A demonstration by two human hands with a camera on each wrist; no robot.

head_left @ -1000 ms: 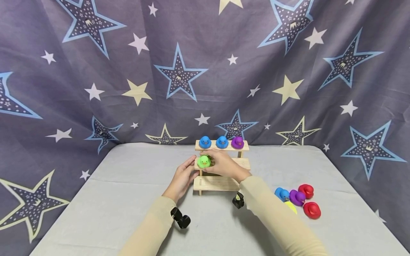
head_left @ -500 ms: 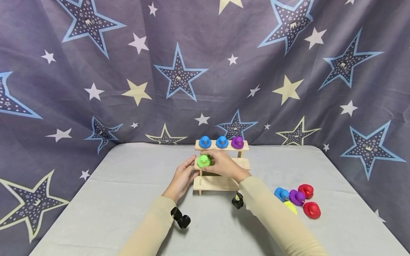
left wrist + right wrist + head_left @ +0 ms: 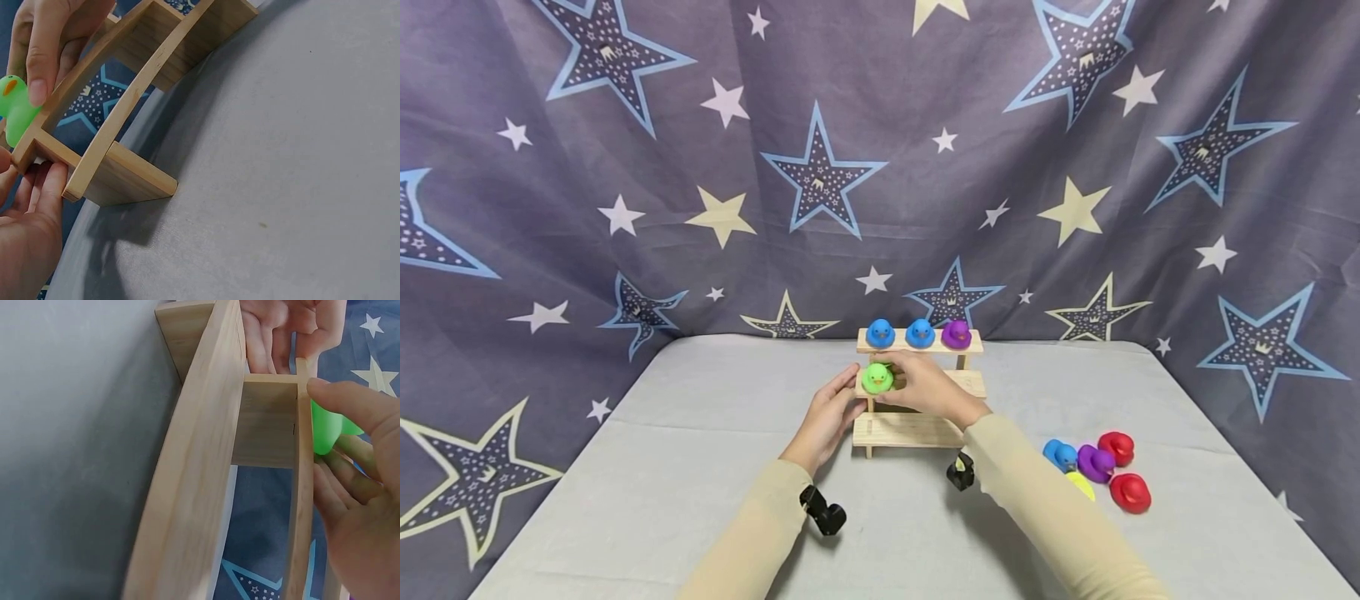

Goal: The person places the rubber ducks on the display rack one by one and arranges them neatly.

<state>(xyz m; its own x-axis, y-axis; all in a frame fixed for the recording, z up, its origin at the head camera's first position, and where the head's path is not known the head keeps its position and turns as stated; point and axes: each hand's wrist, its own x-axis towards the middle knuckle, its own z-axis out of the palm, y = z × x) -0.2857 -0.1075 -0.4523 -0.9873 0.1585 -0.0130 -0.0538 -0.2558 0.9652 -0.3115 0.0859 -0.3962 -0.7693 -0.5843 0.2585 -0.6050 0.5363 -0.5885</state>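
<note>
A green rubber duck (image 3: 877,378) sits at the left end of the middle tier of a three-tier wooden display stand (image 3: 906,430). My right hand (image 3: 925,386) holds the duck from the right, its thumb against the duck in the left wrist view and its fingers behind. My left hand (image 3: 824,421) grips the stand's left end, with fingers (image 3: 47,190) below the middle tier. On the top tier stand two blue ducks (image 3: 920,333) and a purple duck (image 3: 957,334), facing forward. The right hand hides part of the middle tier.
Right of the stand, a loose group lies on the grey cloth: a blue duck (image 3: 1060,455), a purple duck (image 3: 1096,463), a yellow object (image 3: 1081,485) partly hidden, and two red ducks (image 3: 1130,492). A star-patterned curtain (image 3: 820,250) hangs behind the table.
The green duck has shifted very slightly left. My right hand has edged a little to the right, around the duck. The left hand and the stand stay still.
</note>
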